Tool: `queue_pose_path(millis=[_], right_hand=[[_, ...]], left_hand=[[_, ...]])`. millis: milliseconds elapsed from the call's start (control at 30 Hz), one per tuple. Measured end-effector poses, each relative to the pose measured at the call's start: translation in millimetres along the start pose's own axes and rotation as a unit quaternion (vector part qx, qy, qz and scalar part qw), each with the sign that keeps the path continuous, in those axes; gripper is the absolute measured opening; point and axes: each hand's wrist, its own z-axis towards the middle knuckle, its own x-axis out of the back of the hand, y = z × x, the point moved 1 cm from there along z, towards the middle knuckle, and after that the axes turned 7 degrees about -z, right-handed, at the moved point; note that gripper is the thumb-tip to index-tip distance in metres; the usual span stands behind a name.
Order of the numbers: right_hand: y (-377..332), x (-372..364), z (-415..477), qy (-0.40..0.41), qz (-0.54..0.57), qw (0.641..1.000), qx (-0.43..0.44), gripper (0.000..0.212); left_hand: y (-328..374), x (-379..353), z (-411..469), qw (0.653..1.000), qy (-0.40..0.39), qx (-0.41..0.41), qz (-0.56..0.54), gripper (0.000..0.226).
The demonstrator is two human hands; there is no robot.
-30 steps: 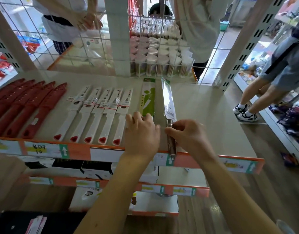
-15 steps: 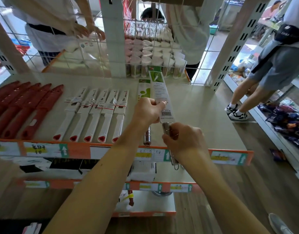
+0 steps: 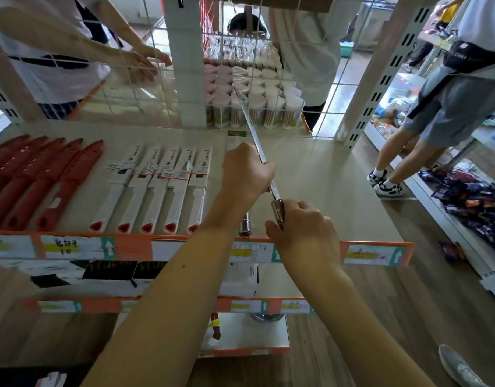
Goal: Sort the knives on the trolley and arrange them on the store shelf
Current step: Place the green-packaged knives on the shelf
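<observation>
Head view: a knife [image 3: 253,136] was held tilted, edge-on, above the store shelf [image 3: 324,177], its blade gripped by the left hand [image 3: 246,171] and its handle clasped by the right hand [image 3: 302,230]. White-sheathed knives [image 3: 162,188] and red-sheathed knives [image 3: 39,180] were laid in rows at left.

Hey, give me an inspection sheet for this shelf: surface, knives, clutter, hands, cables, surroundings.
Surface: beige shelf, price strip along its front.
Job's things: red sheathed knives at left; five white sheathed knives beside them; green-packed knife lying beneath the left hand; held knife, edge-on, above the shelf.
Clutter: nothing seen.
Grippers: left hand grips the held knife's sleeved blade; right hand grips its handle.
Cables: nothing seen.
Surroundings: stick-filled jars at the back; people standing behind and at right.
</observation>
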Motion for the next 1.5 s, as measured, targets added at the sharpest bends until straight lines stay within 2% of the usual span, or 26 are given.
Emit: queue_pose_path(millis=[100, 233, 300, 433, 500, 600, 667, 800, 1067, 1500], right_hand=[[0, -5, 6, -0.003, -0.016, 1.0, -0.008, 0.026], [4, -6, 10, 0.018, 0.014, 1.0, -0.005, 0.024], [8, -5, 12, 0.023, 0.047, 0.999, -0.008, 0.023], [17, -1, 22, -0.014, 0.185, 0.982, -0.035, 0.018], [20, -3, 31, -0.027, 0.289, 0.955, -0.062, 0.015], [20, -4, 40, -0.078, 0.47, 0.872, -0.109, 0.014], [19, -4, 45, -0.12, 0.516, 0.84, -0.118, 0.015], [20, -10, 52, -0.161, 0.537, 0.814, -0.15, 0.016], [23, -26, 60, -0.176, 0.522, 0.813, -0.19, 0.009], [17, -33, 66, -0.172, 0.46, 0.853, -0.176, 0.015]], left_hand=[[2, 1, 2, 1.0, -0.006, 0.002, 0.007, 0.024], [3, 4, -1, 0.999, -0.012, -0.021, -0.042, 0.029], [3, 8, -4, 0.997, -0.02, -0.024, -0.075, 0.031], [-3, 16, -10, 0.995, 0.005, -0.047, -0.087, 0.035], [-12, 19, -14, 0.995, 0.012, -0.062, -0.072, 0.041], [-26, 19, -24, 0.995, -0.005, -0.092, -0.038, 0.039], [-35, 18, -34, 0.994, -0.017, -0.104, -0.027, 0.036], [-50, 18, -57, 0.991, -0.05, -0.122, 0.017, 0.031], [-67, 16, -81, 0.99, -0.076, -0.114, 0.033, 0.04], [-66, 16, -85, 0.991, -0.069, -0.106, 0.043, 0.04]])
